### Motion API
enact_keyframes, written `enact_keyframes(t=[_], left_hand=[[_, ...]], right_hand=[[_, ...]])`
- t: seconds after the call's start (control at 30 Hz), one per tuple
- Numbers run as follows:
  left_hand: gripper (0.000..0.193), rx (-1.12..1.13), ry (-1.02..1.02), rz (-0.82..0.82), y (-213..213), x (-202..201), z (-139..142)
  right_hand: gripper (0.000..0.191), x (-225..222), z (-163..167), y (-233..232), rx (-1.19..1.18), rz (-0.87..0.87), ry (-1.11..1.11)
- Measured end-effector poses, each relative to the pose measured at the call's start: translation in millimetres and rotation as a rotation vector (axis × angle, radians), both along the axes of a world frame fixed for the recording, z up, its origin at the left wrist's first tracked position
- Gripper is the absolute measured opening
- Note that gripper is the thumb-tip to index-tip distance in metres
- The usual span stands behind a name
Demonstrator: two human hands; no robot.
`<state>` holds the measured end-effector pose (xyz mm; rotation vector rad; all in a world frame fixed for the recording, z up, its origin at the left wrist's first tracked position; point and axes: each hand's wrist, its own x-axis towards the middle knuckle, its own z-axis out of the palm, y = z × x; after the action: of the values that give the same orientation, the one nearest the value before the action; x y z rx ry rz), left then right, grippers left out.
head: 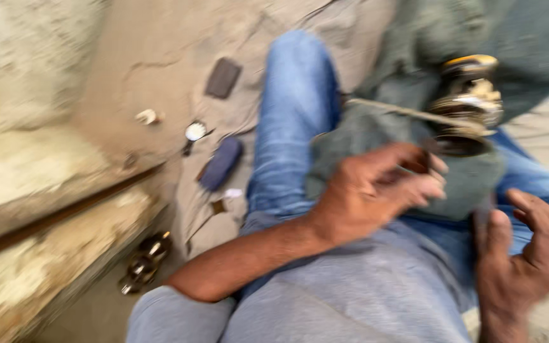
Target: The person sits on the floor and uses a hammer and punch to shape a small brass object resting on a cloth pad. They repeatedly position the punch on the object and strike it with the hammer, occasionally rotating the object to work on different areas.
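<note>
Lap: your grey shirt [351,298] fills the frame at 6 o'clock, with blue jeans [293,121] running up toward 12.
Right hand: your right hand [525,254] sits at 4 o'clock, fingers spread and curled, holding nothing.
Left hand: your left hand [376,190] lies near centre, fingers bent toward the cloth; blur hides whether they pinch anything, so you cannot tell.
Part: a round metal assembly [468,105], brassy with a dark underside, rests at 2 o'clock on a grey-green cloth [376,133] across your legs, just beyond your left fingertips.
Rod: a thin pale rod [401,111] reaches from the assembly toward 10 o'clock.
Handling: the assembly looks dense, rigid and possibly greasy; cup it around its wide body, not by the rod, which looks likelier to bend.
Ground: at 9 to 11 o'clock lie a dark flat case [222,77], a small round dial [195,131], a blue pouch [222,163] and two dark rings [144,263] beside a rough stone step [46,190].
</note>
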<state>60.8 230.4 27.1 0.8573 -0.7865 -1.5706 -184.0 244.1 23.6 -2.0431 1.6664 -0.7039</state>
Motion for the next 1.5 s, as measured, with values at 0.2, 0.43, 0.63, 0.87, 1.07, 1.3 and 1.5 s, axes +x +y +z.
enact_keyframes(t=[0.2, 0.43, 0.63, 0.87, 1.07, 1.3, 1.5], left_hand=[[0.02, -0.25, -0.524, 0.054, 43, 22, 7], [0.023, 0.079, 0.354, -0.006, 59, 28, -13], [0.026, 0.18, 0.384, 0.029, 60, 12, -30], [0.017, -0.049, 0.034, -0.073, 35, 19, 0], [0.013, -0.335, -0.332, -0.04, -19, 21, 39], [0.012, -0.24, -0.259, 0.083, -159, -33, 0], [0.014, -0.702, -0.978, 0.176, -232, -66, -27]], right_hand=[[0.012, 49, 35, 5, 0.563, 0.13, -0.355], [0.017, 83, 21, 19, 0.688, 0.185, -0.448], [0.021, 92, 19, 30, 0.429, 0.185, -0.292], [0.02, 80, 13, 17, 0.548, 0.134, -0.521], [0.02, -19, -23, -34, -0.061, -0.39, -0.412], [0.035, -64, -189, -184, 0.545, 0.028, -0.006], [0.032, -62, -185, -196, 0.633, -0.059, -0.732]])
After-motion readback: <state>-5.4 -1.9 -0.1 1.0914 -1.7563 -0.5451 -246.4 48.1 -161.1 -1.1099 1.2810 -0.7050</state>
